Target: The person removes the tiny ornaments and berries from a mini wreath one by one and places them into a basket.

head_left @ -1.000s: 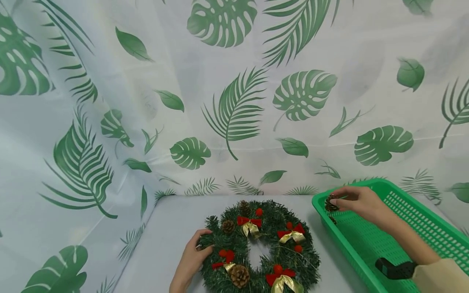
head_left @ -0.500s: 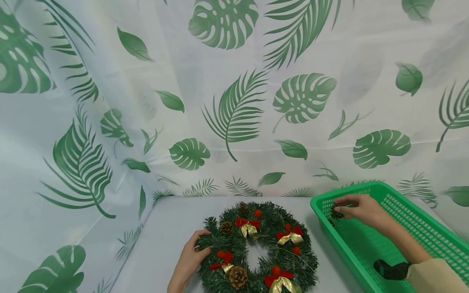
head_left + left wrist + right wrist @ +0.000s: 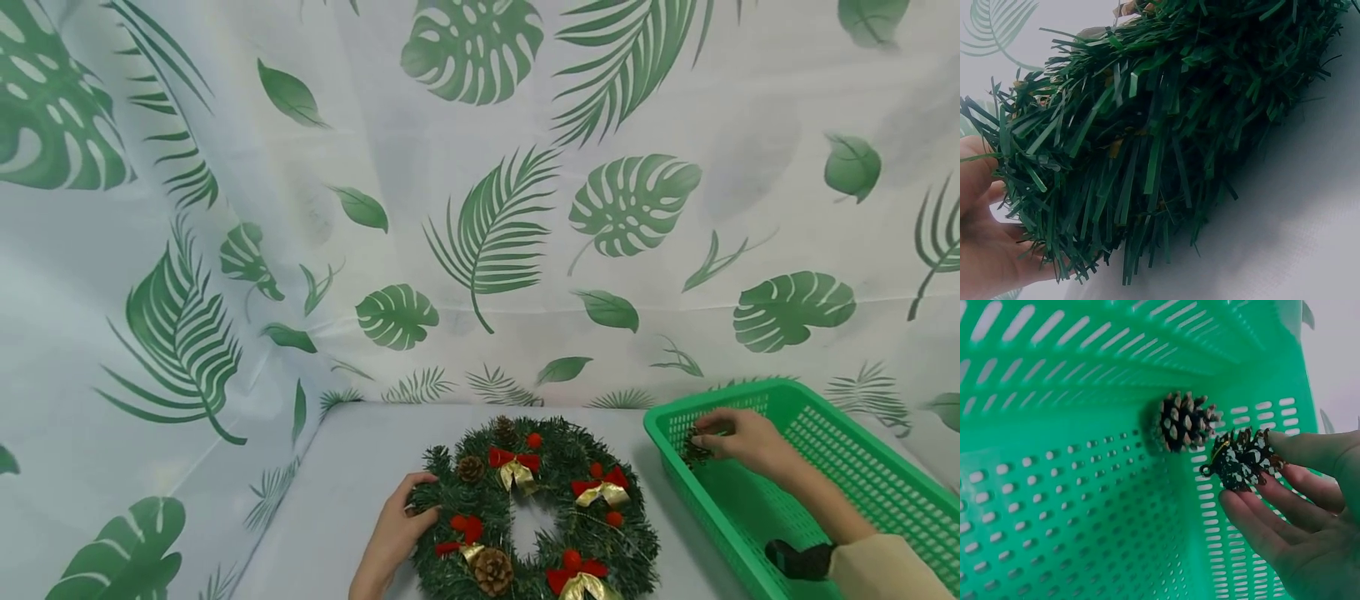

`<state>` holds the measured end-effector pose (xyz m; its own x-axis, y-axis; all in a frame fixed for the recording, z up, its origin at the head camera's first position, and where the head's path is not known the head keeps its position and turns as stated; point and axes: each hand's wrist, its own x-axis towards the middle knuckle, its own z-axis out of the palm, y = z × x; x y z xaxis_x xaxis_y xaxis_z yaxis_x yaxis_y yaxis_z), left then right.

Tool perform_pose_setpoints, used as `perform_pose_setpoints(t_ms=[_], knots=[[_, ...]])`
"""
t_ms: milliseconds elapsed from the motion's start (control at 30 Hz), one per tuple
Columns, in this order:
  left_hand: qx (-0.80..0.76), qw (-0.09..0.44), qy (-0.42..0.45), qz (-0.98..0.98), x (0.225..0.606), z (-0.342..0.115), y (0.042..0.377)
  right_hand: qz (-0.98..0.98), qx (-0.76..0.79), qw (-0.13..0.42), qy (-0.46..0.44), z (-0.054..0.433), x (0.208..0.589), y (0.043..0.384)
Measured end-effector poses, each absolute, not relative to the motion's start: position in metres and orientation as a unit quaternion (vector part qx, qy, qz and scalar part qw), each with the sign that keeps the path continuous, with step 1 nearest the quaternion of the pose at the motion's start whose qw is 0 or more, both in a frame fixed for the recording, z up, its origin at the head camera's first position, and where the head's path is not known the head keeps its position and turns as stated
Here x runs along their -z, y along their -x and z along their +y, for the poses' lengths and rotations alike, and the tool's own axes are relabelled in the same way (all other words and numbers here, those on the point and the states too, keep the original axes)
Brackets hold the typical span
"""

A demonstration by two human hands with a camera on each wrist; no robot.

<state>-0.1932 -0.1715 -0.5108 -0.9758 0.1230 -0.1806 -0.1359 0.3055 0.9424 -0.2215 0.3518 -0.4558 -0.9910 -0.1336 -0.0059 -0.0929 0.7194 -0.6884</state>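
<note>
A green Christmas wreath (image 3: 567, 517) lies flat on the table, dressed with red-and-gold bows, red balls and pine cones. My left hand (image 3: 397, 527) grips its left edge; in the left wrist view the fingers (image 3: 985, 250) curl round the dark green tinsel. Inside the green plastic basket (image 3: 738, 546), near its far left corner, my right hand (image 3: 742, 442) pinches a pine cone (image 3: 1241, 461) between thumb and fingers. That cone has a small metal eyelet and a gold string. Close by it, a second pine cone (image 3: 1182, 422) rests in the basket's corner.
The basket stands at the right of the white table (image 3: 337, 475), its slotted walls rising around my right hand. Behind the table hangs a white curtain (image 3: 517, 350) printed with green leaves. A black strap device (image 3: 798, 560) sits on my right wrist.
My right hand has lowered with the pine cone from the basket's rim to deeper inside it. The left hand keeps its place on the wreath. The head view has shifted slightly.
</note>
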Motion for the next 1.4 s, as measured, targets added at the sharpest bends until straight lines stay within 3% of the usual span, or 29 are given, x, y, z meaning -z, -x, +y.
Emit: perform_pose_setpoints(t_ms=[1133, 1400], knots=[[-0.559, 0.107, 0.003, 0.822, 0.517, -0.176, 0.195, 0.943, 0.329, 0.016, 0.051, 0.352, 0.483, 0.222], [-0.576, 0.115, 0.010, 0.809, 0.513, -0.172, 0.197, 0.951, 0.303, -0.019, 0.054, 0.353, 0.480, 0.222]])
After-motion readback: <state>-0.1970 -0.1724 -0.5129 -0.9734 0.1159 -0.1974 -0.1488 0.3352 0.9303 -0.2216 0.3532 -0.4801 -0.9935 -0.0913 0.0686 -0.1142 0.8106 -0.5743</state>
